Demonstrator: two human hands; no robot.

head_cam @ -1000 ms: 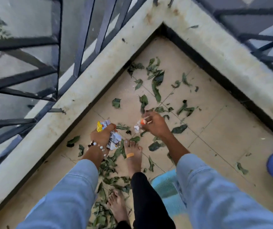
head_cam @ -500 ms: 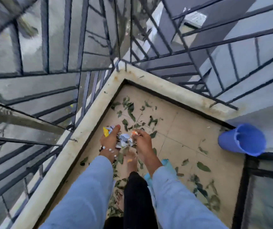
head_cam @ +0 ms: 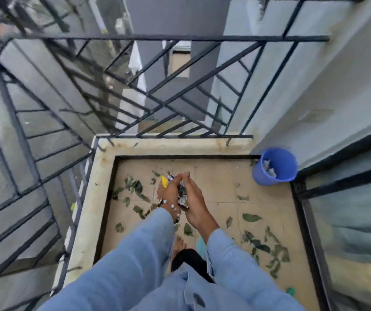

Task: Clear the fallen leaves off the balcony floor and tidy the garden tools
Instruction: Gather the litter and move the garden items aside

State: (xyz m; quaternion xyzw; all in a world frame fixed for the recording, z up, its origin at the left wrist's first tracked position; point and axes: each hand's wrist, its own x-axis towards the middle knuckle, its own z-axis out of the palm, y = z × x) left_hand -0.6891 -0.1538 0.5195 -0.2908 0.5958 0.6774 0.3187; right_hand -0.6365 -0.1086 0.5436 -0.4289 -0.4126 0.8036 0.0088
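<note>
Together, left hand (head_cam: 166, 194) and right hand (head_cam: 193, 203) cup crumpled wrappers (head_cam: 181, 194), fingers curled around them above the floor (head_cam: 216, 182). Light, springy scraps; squeeze from both sides. Leaves (head_cam: 250, 217) remain.

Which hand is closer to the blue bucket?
The right hand. It sits beside the left hand, both cupped round crumpled wrappers, on the side toward the blue bucket. The bucket stands off to the right in the corner; neither hand touches it.

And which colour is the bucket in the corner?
The bucket is blue, seen clearly in the head view.
</note>
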